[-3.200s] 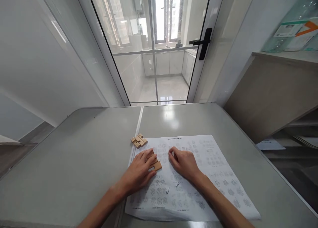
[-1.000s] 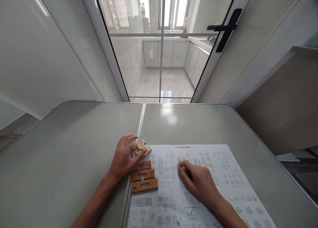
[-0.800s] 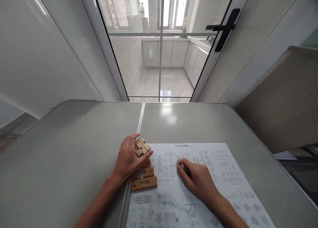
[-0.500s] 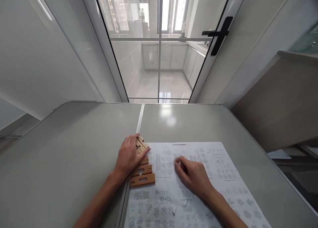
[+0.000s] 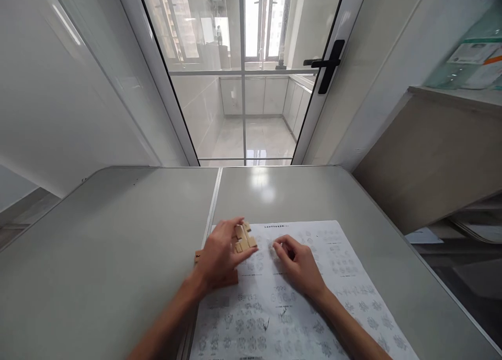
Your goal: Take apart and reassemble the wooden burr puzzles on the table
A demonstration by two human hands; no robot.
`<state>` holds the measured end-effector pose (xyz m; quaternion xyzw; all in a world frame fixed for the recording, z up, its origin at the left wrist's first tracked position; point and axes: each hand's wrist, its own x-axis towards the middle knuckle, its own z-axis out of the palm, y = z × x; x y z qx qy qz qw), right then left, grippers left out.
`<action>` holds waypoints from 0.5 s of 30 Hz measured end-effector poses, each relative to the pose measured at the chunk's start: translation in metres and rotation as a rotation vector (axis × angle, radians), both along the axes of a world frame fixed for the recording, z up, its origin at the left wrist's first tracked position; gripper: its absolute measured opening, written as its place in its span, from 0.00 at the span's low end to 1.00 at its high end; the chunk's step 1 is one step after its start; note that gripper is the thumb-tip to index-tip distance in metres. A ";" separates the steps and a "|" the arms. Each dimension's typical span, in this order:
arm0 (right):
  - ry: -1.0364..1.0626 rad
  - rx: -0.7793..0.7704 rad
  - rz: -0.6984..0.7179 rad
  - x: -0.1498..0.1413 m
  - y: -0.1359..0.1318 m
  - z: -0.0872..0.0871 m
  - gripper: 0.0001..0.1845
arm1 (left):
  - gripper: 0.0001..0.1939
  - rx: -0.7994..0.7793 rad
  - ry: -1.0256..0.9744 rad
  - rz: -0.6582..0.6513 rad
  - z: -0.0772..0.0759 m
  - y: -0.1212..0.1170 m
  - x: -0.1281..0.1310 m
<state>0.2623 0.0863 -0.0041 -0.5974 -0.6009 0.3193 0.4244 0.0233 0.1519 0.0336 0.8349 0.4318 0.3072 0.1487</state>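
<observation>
My left hand [image 5: 220, 255] grips a small cluster of interlocked wooden pieces [image 5: 243, 237] and holds it over the top left part of a printed sheet [image 5: 314, 292]. Under that hand lie flat wooden slotted pieces [image 5: 229, 280], mostly hidden by it. Just to the right of the cluster my right hand [image 5: 298, 264] rests on the sheet with its fingers curled loosely; I see nothing in it.
The grey table [image 5: 117, 245] has a seam down its middle and rounded far corners. A glass door with a black handle [image 5: 326, 65] stands beyond the far edge. A shelf unit [image 5: 439, 151] with papers sits at the right.
My left hand closed over the wooden cluster beside the sheet and carried it right, onto the sheet. The flat slotted pieces are now largely covered by that hand. My right hand barely moved.
</observation>
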 end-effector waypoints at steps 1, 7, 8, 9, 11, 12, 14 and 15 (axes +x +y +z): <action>0.067 -0.007 -0.042 0.002 0.002 0.000 0.20 | 0.37 -0.014 0.014 -0.063 0.000 -0.005 0.010; 0.305 -0.066 -0.154 0.008 0.005 -0.001 0.22 | 0.42 -0.029 0.111 -0.309 -0.013 -0.024 0.045; 0.311 -0.069 -0.155 0.008 0.005 -0.001 0.22 | 0.43 -0.030 0.123 -0.321 -0.016 -0.025 0.047; 0.307 -0.070 -0.148 0.007 0.005 -0.001 0.22 | 0.42 -0.032 0.131 -0.327 -0.018 -0.026 0.049; 0.283 -0.063 -0.130 0.006 0.004 -0.001 0.22 | 0.42 -0.036 0.138 -0.334 -0.021 -0.027 0.050; 0.268 -0.058 -0.121 0.006 0.004 -0.001 0.22 | 0.42 -0.038 0.141 -0.340 -0.021 -0.027 0.050; 0.239 -0.047 -0.111 0.005 0.004 -0.001 0.22 | 0.46 -0.047 0.148 -0.356 -0.017 -0.026 0.048; 0.226 -0.043 -0.105 0.006 0.004 -0.002 0.22 | 0.49 -0.053 0.151 -0.362 -0.015 -0.026 0.046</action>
